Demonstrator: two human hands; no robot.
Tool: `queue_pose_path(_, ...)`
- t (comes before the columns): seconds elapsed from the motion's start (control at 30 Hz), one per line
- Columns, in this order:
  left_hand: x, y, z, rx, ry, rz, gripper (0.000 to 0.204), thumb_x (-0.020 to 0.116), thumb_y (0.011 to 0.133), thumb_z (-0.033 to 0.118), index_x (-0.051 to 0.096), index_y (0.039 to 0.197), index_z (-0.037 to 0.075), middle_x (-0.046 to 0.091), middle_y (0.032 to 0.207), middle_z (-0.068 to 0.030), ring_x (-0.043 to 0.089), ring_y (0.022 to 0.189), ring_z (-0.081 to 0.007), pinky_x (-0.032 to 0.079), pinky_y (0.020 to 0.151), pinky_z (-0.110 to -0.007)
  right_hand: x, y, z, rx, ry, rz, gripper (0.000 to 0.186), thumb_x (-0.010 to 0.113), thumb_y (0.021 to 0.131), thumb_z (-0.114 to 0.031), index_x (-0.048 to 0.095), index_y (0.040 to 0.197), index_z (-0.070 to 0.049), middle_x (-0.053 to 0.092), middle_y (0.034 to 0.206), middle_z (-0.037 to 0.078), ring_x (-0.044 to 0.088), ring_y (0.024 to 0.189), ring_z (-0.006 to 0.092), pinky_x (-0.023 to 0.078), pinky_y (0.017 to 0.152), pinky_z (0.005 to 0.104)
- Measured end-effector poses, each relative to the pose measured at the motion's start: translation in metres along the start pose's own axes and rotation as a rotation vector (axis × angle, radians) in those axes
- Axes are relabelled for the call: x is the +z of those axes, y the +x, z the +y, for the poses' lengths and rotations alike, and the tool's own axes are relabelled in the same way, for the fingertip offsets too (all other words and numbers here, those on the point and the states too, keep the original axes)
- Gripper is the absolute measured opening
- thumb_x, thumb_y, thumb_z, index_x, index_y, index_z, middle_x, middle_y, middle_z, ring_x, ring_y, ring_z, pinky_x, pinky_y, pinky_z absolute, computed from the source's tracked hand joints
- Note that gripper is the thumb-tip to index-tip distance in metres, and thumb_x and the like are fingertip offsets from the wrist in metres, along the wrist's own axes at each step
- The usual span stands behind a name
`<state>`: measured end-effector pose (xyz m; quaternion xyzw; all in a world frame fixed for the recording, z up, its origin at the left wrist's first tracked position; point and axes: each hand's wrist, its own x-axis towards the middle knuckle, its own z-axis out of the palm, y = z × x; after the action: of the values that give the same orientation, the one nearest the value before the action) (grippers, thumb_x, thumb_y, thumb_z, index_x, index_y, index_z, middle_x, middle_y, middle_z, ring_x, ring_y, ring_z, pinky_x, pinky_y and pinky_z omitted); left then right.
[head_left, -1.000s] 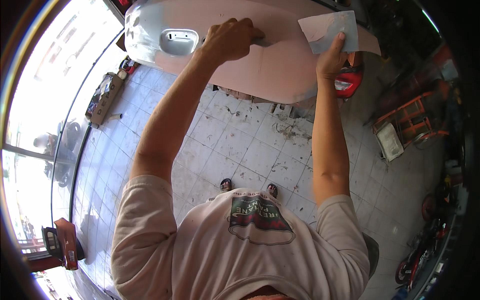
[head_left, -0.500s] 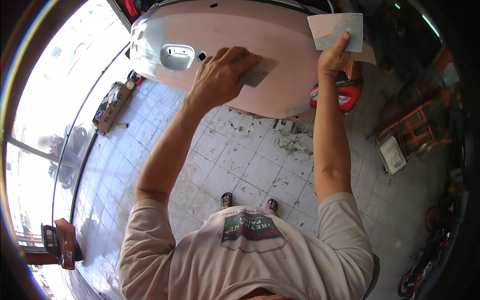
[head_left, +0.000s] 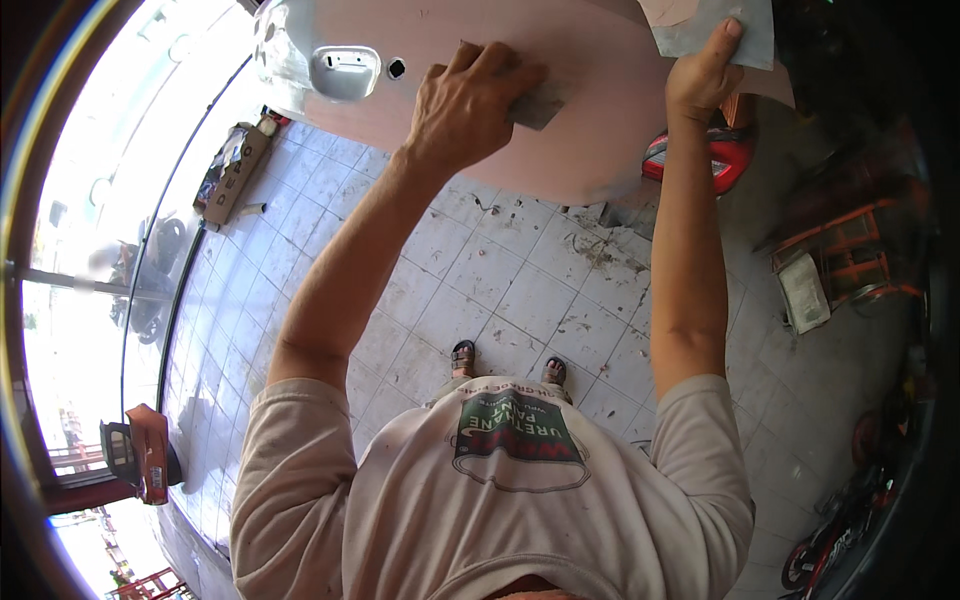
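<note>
Container: open brown cardboard box (head_left: 237, 178) on the floor, left side, with mixed dark and pale items in it, too small to tell apart. My left hand (head_left: 468, 108) grips a thin, flat, grey four-cornered blade (head_left: 541, 108); fingers bunched over it, thumb hidden. Blade sits at the large, curved, matt pink panel (head_left: 610, 100); can't tell if its edge touches. My right hand (head_left: 703, 88) pinches a thin grey rectangular plate (head_left: 752, 45), thumb flat on top. Plate is near the panel's right end, cut off by the top edge, with a pale pink smooth patch (head_left: 668, 10) on it. Panel has a bare silvery oval recess (head_left: 345, 73) and a dark round hole (head_left: 397, 68) beside it.
</note>
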<state>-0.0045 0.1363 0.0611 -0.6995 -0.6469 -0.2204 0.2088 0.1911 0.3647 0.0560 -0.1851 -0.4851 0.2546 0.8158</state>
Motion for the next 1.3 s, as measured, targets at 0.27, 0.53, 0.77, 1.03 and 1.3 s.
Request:
queue_pose_path(0.27,0.051,-0.146,0.027,-0.019,-0.028,-0.019,0.071,0.084,0.081,0.005,0.069,0.147,0.027,0.063,0.143,-0.0015,0.055,0.142,-0.0267,0.048,0.109,-0.048,0.012,-0.007,-0.019,-0.143,0.076,-0.03,0.072,0.055,0.113,-0.053,0.057,0.14,0.014,0.066,0.135,0.021,0.068,0.119,0.0267,0.057,0.098,0.038)
queue_pose_path(0.53,-0.03,0.013,-0.056,0.086,-0.073,0.166,0.041,0.07,0.092,0.002,0.084,0.124,0.023,0.078,0.125,-0.0018,0.075,0.115,-0.0275,0.064,0.094,-0.047,0.015,-0.018,-0.025,-0.186,0.162,-0.023,0.072,0.054,0.115,-0.05,0.051,0.146,0.015,0.064,0.139,0.023,0.068,0.122,0.0281,0.058,0.097,0.0399)
queue_pose_path(0.77,-0.05,0.115,-0.047,-0.041,-0.038,-0.094,0.029,0.066,0.102,0.018,0.081,0.127,0.015,0.075,0.13,-0.0143,0.071,0.121,-0.0361,0.057,0.102,-0.05,0.016,-0.025,-0.033,-0.012,0.133,-0.002,0.073,0.054,0.114,-0.051,0.054,0.143,0.015,0.065,0.138,0.024,0.068,0.121,0.0295,0.057,0.098,0.0408)
queue_pose_path(1.03,0.003,-0.011,0.023,0.063,0.001,-0.055,0.037,0.07,0.093,0.003,0.083,0.121,0.023,0.074,0.127,-0.0007,0.071,0.12,-0.0257,0.064,0.094,-0.05,-0.002,-0.007,-0.006,-0.165,0.058,-0.076,0.073,0.056,0.113,-0.049,0.048,0.146,0.015,0.062,0.14,0.022,0.068,0.12,0.0264,0.06,0.095,0.0372)
queue_pose_path(1.3,0.01,-0.107,0.01,0.064,-0.153,-0.084,0.039,0.077,0.087,0.001,0.083,0.122,0.018,0.075,0.128,-0.0008,0.069,0.126,-0.0242,0.063,0.097,-0.047,0.01,-0.016,-0.022,-0.116,0.0,-0.012,0.077,0.055,0.112,-0.054,0.051,0.144,0.016,0.064,0.137,0.024,0.068,0.119,0.0293,0.058,0.097,0.0413)
